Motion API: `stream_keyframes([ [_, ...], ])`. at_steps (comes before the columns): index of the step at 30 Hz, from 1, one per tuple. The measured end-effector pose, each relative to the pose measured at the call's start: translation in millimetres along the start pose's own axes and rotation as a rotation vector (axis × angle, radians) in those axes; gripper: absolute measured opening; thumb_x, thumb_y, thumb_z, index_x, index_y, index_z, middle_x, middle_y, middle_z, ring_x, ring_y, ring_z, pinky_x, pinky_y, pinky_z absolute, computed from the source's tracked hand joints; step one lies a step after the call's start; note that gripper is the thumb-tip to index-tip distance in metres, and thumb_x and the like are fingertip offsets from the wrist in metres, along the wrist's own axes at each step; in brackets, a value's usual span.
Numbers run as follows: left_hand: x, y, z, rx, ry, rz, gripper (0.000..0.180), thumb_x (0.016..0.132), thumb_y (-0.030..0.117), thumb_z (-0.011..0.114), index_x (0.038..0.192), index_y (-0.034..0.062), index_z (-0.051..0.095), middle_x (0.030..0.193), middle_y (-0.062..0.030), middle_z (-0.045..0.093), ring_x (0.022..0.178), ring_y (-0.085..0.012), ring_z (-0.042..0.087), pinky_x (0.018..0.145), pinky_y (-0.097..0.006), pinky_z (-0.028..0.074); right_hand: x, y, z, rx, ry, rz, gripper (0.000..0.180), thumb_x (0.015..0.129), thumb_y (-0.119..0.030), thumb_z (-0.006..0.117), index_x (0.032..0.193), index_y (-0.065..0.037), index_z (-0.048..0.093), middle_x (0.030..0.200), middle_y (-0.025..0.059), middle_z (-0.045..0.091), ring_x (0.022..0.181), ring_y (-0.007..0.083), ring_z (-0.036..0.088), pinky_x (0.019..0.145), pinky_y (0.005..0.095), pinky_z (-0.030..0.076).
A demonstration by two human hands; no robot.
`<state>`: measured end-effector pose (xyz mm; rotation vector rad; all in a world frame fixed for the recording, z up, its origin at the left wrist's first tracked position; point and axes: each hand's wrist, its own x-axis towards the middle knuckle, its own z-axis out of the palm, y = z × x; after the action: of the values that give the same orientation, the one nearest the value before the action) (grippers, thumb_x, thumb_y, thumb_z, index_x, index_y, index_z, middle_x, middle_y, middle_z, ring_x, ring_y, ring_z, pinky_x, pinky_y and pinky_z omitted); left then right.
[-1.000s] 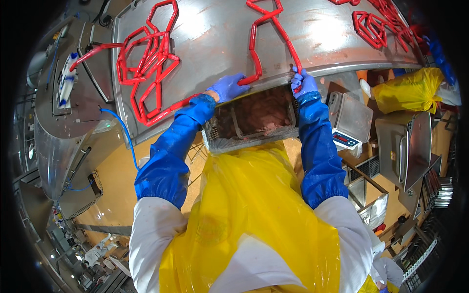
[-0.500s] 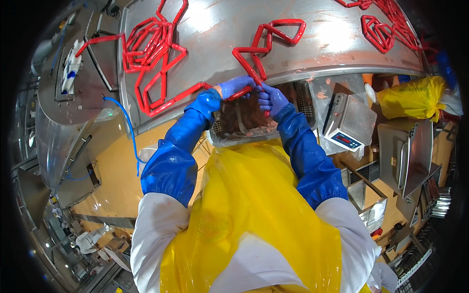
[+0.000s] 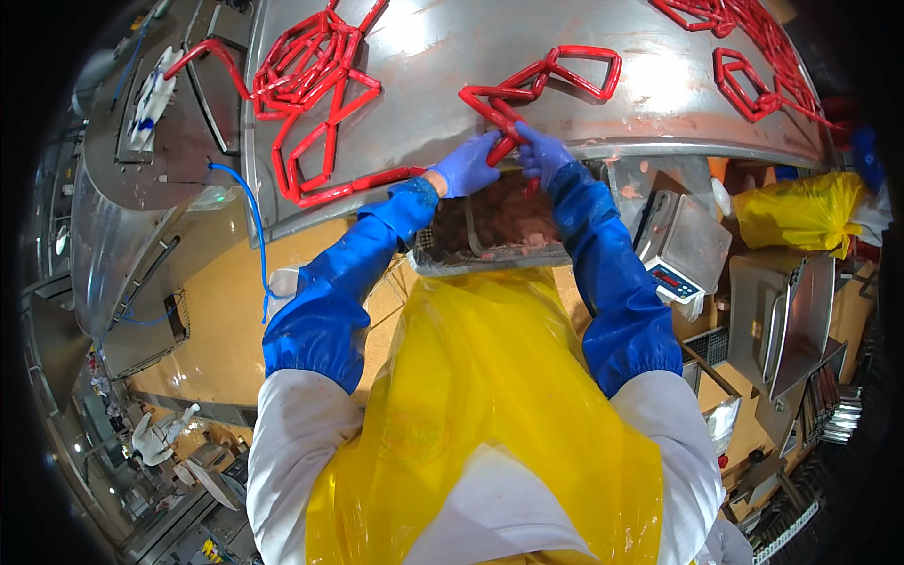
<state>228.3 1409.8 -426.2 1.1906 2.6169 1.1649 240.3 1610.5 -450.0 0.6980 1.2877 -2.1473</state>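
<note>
A chain of red sausage links (image 3: 541, 80) lies on the steel table (image 3: 452, 56), and its near end runs into both of my purple-gloved hands at the table's front edge. My left hand (image 3: 468, 166) closes on the strand from the left, where more links trail off to the large coil (image 3: 311, 71). My right hand (image 3: 544, 155) grips the links from the right, close beside the left hand. A short length of sausage hangs below the right hand. Beneath both hands is a metal tray (image 3: 490, 264) with reddish meat residue. My fingers partly hide the links they hold.
A digital scale (image 3: 686, 245) stands right of the tray. Beyond it lies a yellow plastic bag (image 3: 800, 212). More red sausage links (image 3: 744, 85) are heaped at the table's far right. At the left, a steel machine (image 3: 151, 188) has a blue hose (image 3: 252, 217) hanging from it.
Both hands have shifted slightly forward, farther over the table's edge. The right hand has turned and moved up on the links. The chain in the middle has slid a little to the right.
</note>
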Motion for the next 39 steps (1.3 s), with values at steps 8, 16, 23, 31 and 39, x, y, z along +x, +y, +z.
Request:
stream_keyframes([
  [8, -5, -13, -23, 0.099, -0.453, -0.387, 0.03, 0.095, 0.03, 0.058, 0.103, 0.0016, 0.064, 0.087, -0.0205, 0.067, 0.086, -0.0352, 0.065, 0.078, -0.044, 0.048, 22, 8, -22, -0.689, 0.075, -0.492, 0.036, 0.094, -0.044, 0.062, 0.106, -0.01, 0.064, 0.061, -0.0069, 0.037, 0.049, 0.0051, 0.033, 0.042, 0.0223, 0.026],
  [16, -9, -18, -7, -1.387, -0.214, -0.872, 0.038, 0.095, 0.039, 0.062, 0.104, 0.0022, 0.066, 0.086, -0.0041, 0.064, 0.087, -0.0122, 0.059, 0.079, -0.028, 0.046, -28, 51, 21, 0.435, -0.478, 0.234, 0.024, 0.1, -0.036, 0.053, 0.088, -0.015, 0.055, 0.06, -0.0085, 0.033, 0.048, 0.0045, 0.027, 0.041, 0.0212, 0.021],
  [23, -3, -16, -3, -0.578, -0.326, -0.861, 0.034, 0.097, 0.035, 0.062, 0.101, 0.0016, 0.068, 0.078, -0.0054, 0.067, 0.061, -0.0143, 0.061, 0.057, -0.029, 0.05, -21, 83, 45, -0.448, 0.236, -0.601, 0.026, 0.098, -0.035, 0.055, 0.093, -0.01, 0.063, 0.063, 0.0028, 0.052, 0.052, 0.0239, 0.05, 0.047, 0.0337, 0.041],
  [31, 0, -22, -48, -0.262, -0.232, -0.588, 0.031, 0.097, 0.032, 0.06, 0.114, 0.0067, 0.068, 0.086, -0.0038, 0.073, 0.074, -0.0178, 0.07, 0.061, -0.032, 0.051, -31, -4, 43, -1.555, 0.195, -0.668, 0.016, 0.09, -0.011, 0.06, 0.105, -0.009, 0.065, 0.107, 0.0198, 0.064, 0.097, 0.0419, 0.062, 0.081, 0.05, 0.052],
  [39, 38, 21, -50, -0.984, 0.132, -0.61, 0.033, 0.094, 0.028, 0.068, 0.119, 0.0086, 0.061, 0.098, -0.0003, 0.067, 0.082, -0.0125, 0.061, 0.069, -0.028, 0.049, -22, -68, 55, -1.599, 0.155, -1.334, 0.032, 0.077, -0.015, 0.069, 0.105, -0.009, 0.057, 0.104, 0.0157, 0.065, 0.098, 0.0358, 0.063, 0.077, 0.0494, 0.049],
])
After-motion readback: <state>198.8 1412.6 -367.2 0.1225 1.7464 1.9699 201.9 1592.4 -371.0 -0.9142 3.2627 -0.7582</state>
